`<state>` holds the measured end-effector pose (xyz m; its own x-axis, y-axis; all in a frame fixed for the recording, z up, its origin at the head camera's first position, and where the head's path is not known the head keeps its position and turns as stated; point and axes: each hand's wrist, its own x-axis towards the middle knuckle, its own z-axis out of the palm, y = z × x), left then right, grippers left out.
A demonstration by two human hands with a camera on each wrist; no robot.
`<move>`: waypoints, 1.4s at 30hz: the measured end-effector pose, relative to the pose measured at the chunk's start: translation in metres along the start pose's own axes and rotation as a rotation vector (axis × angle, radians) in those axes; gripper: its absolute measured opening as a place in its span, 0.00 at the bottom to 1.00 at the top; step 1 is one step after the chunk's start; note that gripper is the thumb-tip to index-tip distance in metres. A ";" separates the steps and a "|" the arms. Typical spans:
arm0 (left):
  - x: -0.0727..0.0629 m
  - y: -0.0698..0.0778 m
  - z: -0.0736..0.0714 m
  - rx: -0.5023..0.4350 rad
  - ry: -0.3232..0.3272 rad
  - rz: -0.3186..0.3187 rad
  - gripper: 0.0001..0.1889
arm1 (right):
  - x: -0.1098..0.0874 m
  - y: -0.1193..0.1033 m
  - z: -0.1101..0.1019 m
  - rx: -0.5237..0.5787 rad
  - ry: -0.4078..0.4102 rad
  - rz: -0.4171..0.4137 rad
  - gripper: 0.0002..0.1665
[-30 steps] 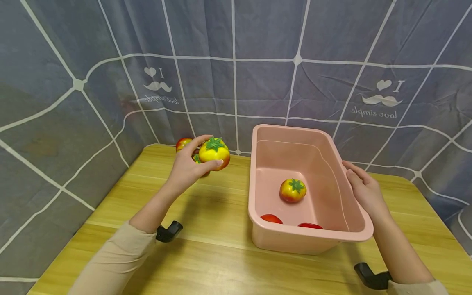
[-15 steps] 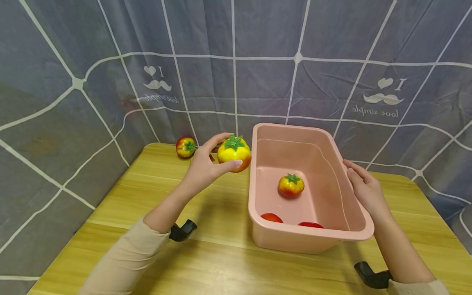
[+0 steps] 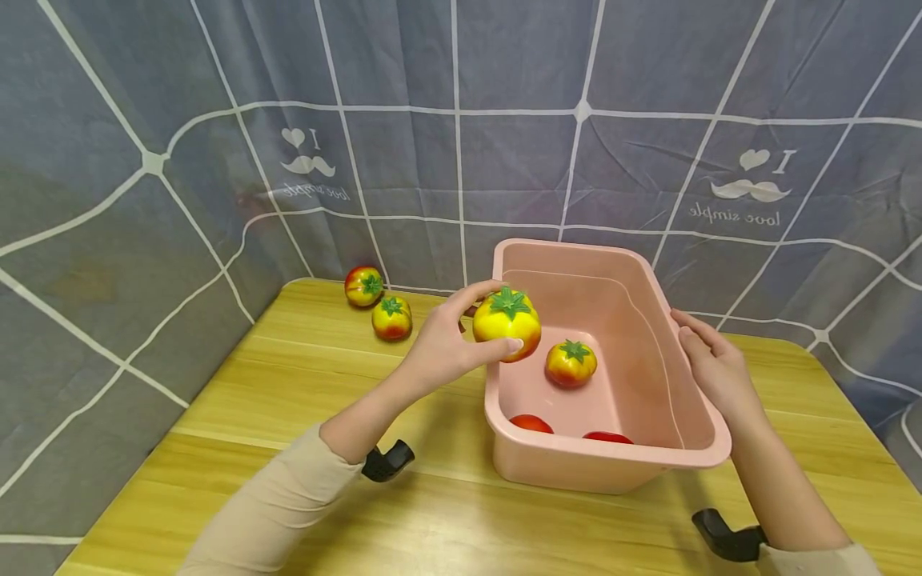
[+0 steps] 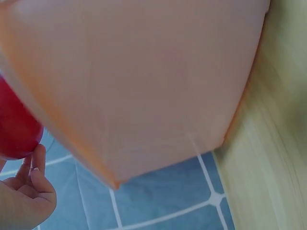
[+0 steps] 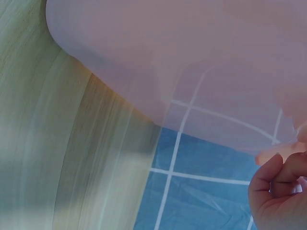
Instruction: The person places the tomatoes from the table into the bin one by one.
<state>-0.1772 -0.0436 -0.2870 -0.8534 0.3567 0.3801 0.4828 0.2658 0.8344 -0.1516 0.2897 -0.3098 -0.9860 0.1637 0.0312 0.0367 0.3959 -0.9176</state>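
My left hand holds a glossy yellow-and-red tomato with a green star-shaped leaf top, thumb in front and fingers behind. It overlaps the left rim of a pink plastic basin in the head view. In the left wrist view the tomato's red underside shows beside the basin wall. My right hand grips the basin's right rim, fingers outside. Inside lies another yellow-red tomato. Two red rounded things, one at left and one at right, are partly hidden by the front rim.
Two more yellow-red tomatoes, one behind and one in front, sit at the back left of the wooden table. A grey curtain with white lines hangs behind and to the left. Black wrist mounts stick out below both forearms.
My left hand has carried the tomato rightward from the back left to the basin's left rim, uncovering two tomatoes on the table. The right hand stays on the basin's rim.
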 end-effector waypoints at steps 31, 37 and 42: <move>0.001 0.003 0.035 0.401 -0.103 0.119 0.38 | 0.000 0.002 0.001 0.027 0.006 -0.019 0.30; 0.002 0.004 0.035 0.471 -0.148 0.122 0.38 | 0.000 0.002 0.000 0.029 0.002 -0.017 0.30; 0.002 0.005 0.034 0.492 -0.185 0.102 0.38 | 0.000 0.002 0.000 0.043 0.003 -0.016 0.29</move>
<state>-0.1695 -0.0114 -0.2952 -0.7698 0.5427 0.3360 0.6346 0.5944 0.4939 -0.1514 0.2908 -0.3119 -0.9858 0.1609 0.0469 0.0143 0.3596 -0.9330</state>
